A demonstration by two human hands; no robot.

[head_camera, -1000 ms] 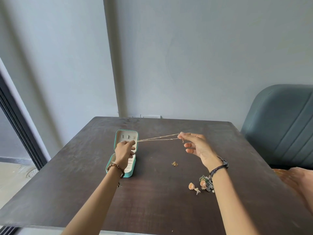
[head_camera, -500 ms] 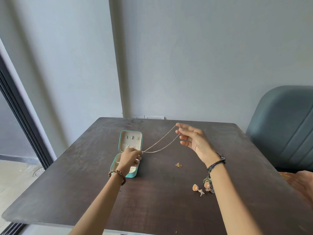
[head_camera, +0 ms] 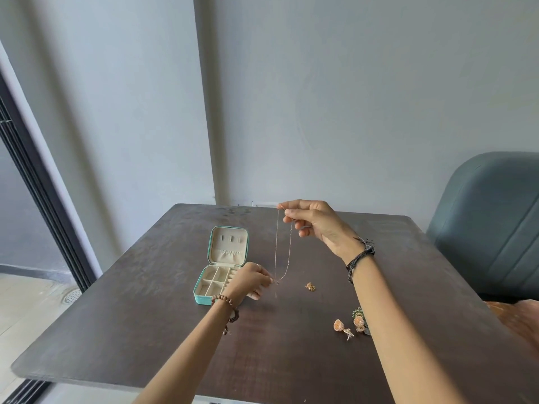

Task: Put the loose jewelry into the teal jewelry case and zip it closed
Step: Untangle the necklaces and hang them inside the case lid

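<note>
The teal jewelry case (head_camera: pixel 204 298) lies open on the dark table (head_camera: pixel 145 330), its cream lid flat toward the wall and its divided tray showing. A thin gold chain necklace (head_camera: pixel 276 246) hangs almost straight down as a doubled loop. My right hand (head_camera: pixel 316 223) is raised above the table and pinches the chain's top ends. My left hand (head_camera: pixel 250 281), just right of the case tray, pinches the loop's bottom near the tabletop. A small gold piece (head_camera: pixel 310 286) lies to the right of the loop. Peach-coloured earrings (head_camera: pixel 339 326) sit further toward me, partly behind my right forearm.
A grey-blue padded chair (head_camera: pixel 490 228) stands at the table's right side. The grey wall runs along the far table edge. A dark door frame (head_camera: pixel 43 193) and tiled floor are on the left. An orange-brown cloth (head_camera: pixel 522 313) shows at the right edge.
My right hand rose and carried the chain's ends upward, so the necklace went from stretched sideways to hanging nearly vertical. My left hand shifted right, off the case, holding the lower end.
</note>
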